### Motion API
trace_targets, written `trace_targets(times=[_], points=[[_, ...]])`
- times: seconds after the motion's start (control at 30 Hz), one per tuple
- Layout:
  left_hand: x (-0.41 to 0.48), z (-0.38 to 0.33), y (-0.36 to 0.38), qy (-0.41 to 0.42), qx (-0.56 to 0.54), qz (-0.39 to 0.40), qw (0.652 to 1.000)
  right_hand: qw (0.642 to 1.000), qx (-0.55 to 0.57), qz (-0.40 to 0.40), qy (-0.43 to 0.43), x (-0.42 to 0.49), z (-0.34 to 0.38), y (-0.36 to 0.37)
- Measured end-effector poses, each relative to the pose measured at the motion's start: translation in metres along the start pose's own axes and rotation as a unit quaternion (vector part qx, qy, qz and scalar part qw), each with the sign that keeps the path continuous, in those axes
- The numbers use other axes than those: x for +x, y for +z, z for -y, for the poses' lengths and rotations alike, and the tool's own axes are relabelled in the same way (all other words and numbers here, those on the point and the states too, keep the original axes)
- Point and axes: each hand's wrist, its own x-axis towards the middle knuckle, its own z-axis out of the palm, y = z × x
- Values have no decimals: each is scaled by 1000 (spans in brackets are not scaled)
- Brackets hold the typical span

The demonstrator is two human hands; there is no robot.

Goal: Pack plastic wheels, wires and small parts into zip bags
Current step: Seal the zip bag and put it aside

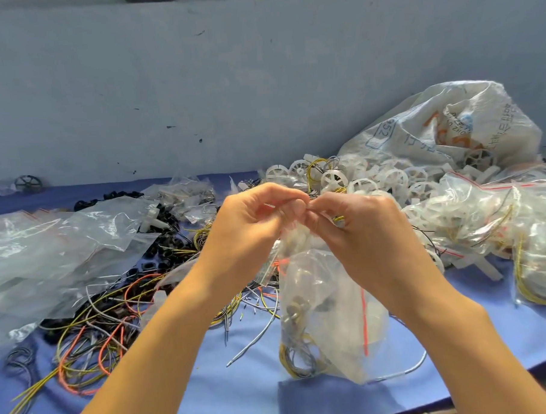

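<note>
A clear zip bag [326,314] with a red strip hangs over the blue table, holding wires and small parts. My left hand [253,220] and my right hand [357,231] meet above it, fingers curled, both pinching the bag's top edge. A pile of white plastic wheels [358,178] lies just behind the hands. Loose red, yellow and grey wires [108,326] sprawl at the lower left. What lies between my fingertips is hidden.
Empty zip bags [48,248] are stacked at the left. Filled bags [491,228] lie at the right, below a large white woven sack [449,127]. Small black parts [161,249] sit near the middle left. A grey wall [228,83] rises behind the table.
</note>
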Motion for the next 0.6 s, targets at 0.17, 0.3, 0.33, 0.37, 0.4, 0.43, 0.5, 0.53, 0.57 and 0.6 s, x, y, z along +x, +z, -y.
trace_targets(times=[0.17,0.3,0.33,0.37,0.4,0.43,0.5,0.53,0.57,0.6], points=[[-4,0,1,46,64,-69,994,993,-102,62,14,0,3,-12],[1,-4,-13,63,93,-109,988,990,-113,86,11,1,2,-25],[2,-4,-17,73,104,-119,985,990,-113,89,12,1,0,-28],[4,-4,-21,82,118,-131,981,989,-113,92,14,1,-1,-30],[5,-4,-23,90,126,-141,978,989,-112,92,16,1,-4,-32],[6,-4,-26,96,132,-150,975,990,-107,89,18,1,-7,-33],[8,-5,-28,110,156,-165,968,993,-87,77,24,0,-14,-36],[10,-5,-30,112,159,-167,967,994,-75,70,25,-1,-17,-38],[11,-6,-32,99,159,-165,968,996,-61,62,26,-2,-21,-40],[13,-7,-33,83,156,-159,971,997,-43,50,27,-2,-24,-44]])
